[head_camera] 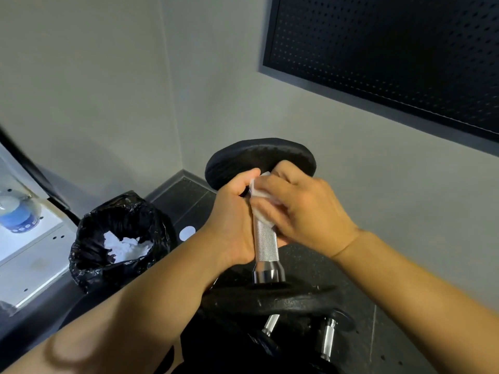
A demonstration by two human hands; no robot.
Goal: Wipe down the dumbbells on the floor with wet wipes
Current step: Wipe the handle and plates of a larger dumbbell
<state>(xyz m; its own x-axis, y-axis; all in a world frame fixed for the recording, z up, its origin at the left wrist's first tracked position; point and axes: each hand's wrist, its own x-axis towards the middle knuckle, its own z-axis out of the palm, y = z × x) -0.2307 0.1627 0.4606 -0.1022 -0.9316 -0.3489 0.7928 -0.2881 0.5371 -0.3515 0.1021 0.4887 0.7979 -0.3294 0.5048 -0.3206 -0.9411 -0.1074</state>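
A dumbbell [266, 245] with a knurled chrome handle and black end plates is held up in front of me, tilted away, its far plate near the wall. My left hand [232, 220] grips the handle from the left side. My right hand [299, 211] wraps a white wet wipe [260, 197] around the upper part of the handle. Below them, two more dumbbells [328, 338] with chrome bars lie on the dark floor.
A bin lined with a black bag [89, 255] holding crumpled white wipes stands at the left. A white shelf [32, 255] with a blue-labelled wipe tub [19, 214] is at the far left. A grey wall corner and a black perforated panel [391, 49] lie ahead.
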